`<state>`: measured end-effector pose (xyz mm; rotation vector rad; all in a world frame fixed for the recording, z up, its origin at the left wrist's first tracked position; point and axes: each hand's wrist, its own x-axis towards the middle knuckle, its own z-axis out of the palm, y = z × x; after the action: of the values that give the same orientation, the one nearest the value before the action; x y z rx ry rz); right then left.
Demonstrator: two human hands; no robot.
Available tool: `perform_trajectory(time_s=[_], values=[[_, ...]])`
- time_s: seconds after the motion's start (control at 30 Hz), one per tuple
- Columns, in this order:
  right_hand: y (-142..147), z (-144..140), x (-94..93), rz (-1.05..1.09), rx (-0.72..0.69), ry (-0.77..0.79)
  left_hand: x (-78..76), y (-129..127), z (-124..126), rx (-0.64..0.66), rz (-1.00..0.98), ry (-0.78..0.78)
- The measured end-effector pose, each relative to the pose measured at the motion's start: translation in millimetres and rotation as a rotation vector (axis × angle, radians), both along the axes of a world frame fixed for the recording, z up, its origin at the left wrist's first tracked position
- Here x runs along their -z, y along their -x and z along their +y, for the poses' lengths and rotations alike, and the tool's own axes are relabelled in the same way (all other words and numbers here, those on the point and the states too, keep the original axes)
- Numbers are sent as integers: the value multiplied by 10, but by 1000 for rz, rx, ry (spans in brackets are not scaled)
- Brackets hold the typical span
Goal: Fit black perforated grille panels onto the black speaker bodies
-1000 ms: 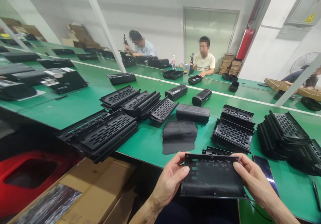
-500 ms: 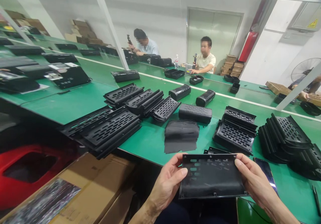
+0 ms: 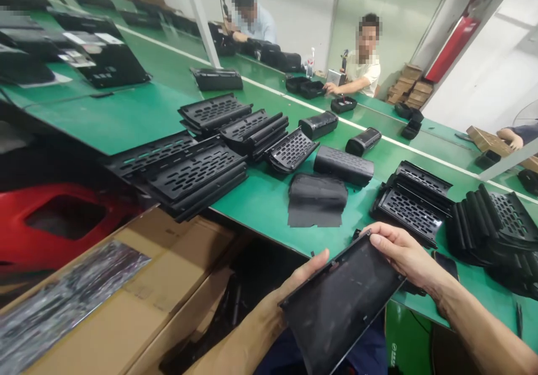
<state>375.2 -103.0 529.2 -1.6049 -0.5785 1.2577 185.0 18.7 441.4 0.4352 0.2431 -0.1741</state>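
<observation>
The right hand (image 3: 399, 249) grips the top corner of a black cover (image 3: 342, 302), tilted in front of the person by the green table (image 3: 258, 212). The left hand (image 3: 294, 282) is along its left edge; its fingers are mostly hidden, so I can't tell if they grip. Farther out, dark sheets (image 3: 317, 201) lie in a pile on the table.
</observation>
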Motion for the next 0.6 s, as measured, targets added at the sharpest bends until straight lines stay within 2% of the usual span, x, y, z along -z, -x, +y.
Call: perform_trajectory(time_s=[0.1, 0.2, 0.27, 0.33, 0.4, 0.5, 0.6], values=[[-32, 98, -106, -333, -86, -11, 44, 63, -14, -88, -67, 4], [-3, 100, -261, -823, -232, -228, 129, 77, -8, -250, -180, 28], [75, 74, -355, -1005, -417, -373, 186, 64, 2, -325, -234, 56], [182, 60, -413, -1071, -603, -432, 216, 50, 14, -345, -269, 101], [285, 77, -421, -1095, -730, -433, 209, 43, 24, -294, -305, 153], [386, 141, -358, -1130, -828, -405, 150, 38, 32, -243, -332, 214], [435, 174, -255, -1189, -855, -362, 87, 20, 31, -293, -327, 303]])
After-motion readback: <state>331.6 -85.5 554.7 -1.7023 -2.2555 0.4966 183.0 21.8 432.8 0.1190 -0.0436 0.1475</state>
